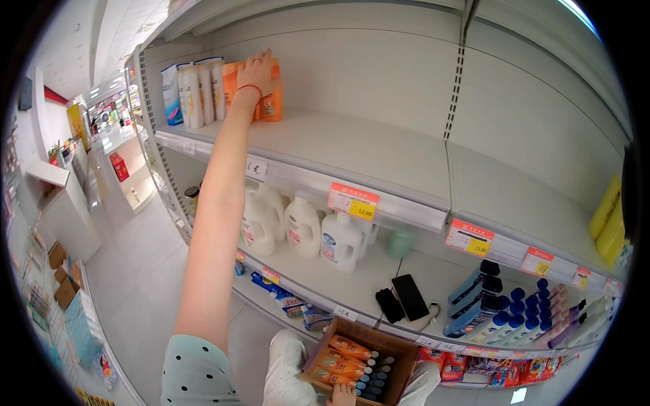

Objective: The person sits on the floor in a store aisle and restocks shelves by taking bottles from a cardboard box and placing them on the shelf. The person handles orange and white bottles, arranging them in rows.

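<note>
My left hand (255, 72) reaches up to the upper shelf, its fingers over the top of orange pouches (272, 99) that stand upright. White bottles or pouches (193, 96) and a blue-and-white pouch (172, 96) stand just left of them. Between my knees sits an open cardboard box (325, 332). Inside it lie several orange pouches (349, 347) with pale caps, beside darker capped containers (376, 383). At the bottom edge of the view, my right hand (343, 397) has its fingers curled over the near side of the box; the rest is cut off.
Below are white handled jugs (302, 228), a phone (410, 297) with a black object (390, 305) beside it, and rows of blue-capped bottles (508, 319). Price tags (354, 200) line the shelf edge (406, 208). An aisle (132, 284) runs along the left.
</note>
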`<act>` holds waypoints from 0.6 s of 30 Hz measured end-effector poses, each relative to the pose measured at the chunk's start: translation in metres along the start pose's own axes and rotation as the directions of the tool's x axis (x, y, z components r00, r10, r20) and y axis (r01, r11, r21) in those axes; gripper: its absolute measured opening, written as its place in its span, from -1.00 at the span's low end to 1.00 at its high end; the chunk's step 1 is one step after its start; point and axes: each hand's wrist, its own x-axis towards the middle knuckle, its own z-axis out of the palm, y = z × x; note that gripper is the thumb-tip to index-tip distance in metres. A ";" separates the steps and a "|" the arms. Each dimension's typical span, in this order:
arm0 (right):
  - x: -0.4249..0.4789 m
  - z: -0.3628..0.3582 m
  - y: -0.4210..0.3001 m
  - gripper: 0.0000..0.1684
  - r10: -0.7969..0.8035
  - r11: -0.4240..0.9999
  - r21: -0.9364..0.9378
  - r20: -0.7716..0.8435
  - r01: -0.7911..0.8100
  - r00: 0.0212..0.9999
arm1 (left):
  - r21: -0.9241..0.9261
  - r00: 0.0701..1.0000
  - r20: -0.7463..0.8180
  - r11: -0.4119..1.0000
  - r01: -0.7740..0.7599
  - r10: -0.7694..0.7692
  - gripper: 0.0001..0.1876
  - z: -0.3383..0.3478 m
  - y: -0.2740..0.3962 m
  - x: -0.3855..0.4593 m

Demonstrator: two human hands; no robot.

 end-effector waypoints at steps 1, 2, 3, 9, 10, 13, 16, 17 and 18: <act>0.001 0.006 0.002 -0.62 0.012 1.000 -0.004 -0.003 -0.012 1.000 | 0.008 1.000 0.000 1.000 0.007 -0.007 -0.20 0.005 -0.001 0.001; 0.003 0.017 0.006 -0.63 0.023 1.000 -0.008 -0.005 -0.023 1.000 | 0.017 1.000 0.000 1.000 0.014 -0.014 -0.20 0.013 -0.001 0.002; 0.004 0.019 0.006 -0.63 0.031 0.999 -0.015 -0.005 -0.031 1.000 | 0.028 1.000 0.001 0.999 0.026 -0.026 -0.20 0.013 0.001 0.000; 0.000 0.008 0.000 -0.57 0.047 0.999 -0.029 0.077 -0.045 0.996 | -0.152 0.974 -0.204 0.986 0.071 -0.102 -0.35 0.032 0.006 0.000; -0.003 0.021 0.006 -0.55 -0.002 0.999 -0.044 -0.020 0.001 1.000 | -0.251 0.980 -0.145 0.963 0.095 -0.135 -0.35 0.034 0.006 0.004; -0.004 0.045 0.015 -0.50 -0.055 0.996 -0.082 -0.101 0.047 0.993 | -0.415 0.981 -0.026 0.895 0.165 -0.193 -0.30 0.032 0.013 0.009; 0.001 0.052 0.023 -0.47 0.031 0.994 -0.107 0.078 -0.022 0.996 | -0.395 0.967 -0.073 0.898 0.195 -0.242 -0.25 0.026 0.024 0.002; 0.002 0.064 0.030 -0.46 0.013 0.993 -0.120 0.037 -0.008 0.999 | -0.408 0.957 -0.104 0.889 0.208 -0.272 -0.27 0.023 0.029 0.000; 0.001 0.070 0.029 -0.45 -0.018 0.992 -0.125 0.003 0.018 1.000 | -0.407 0.944 -0.138 0.886 0.221 -0.299 -0.29 0.019 0.026 -0.001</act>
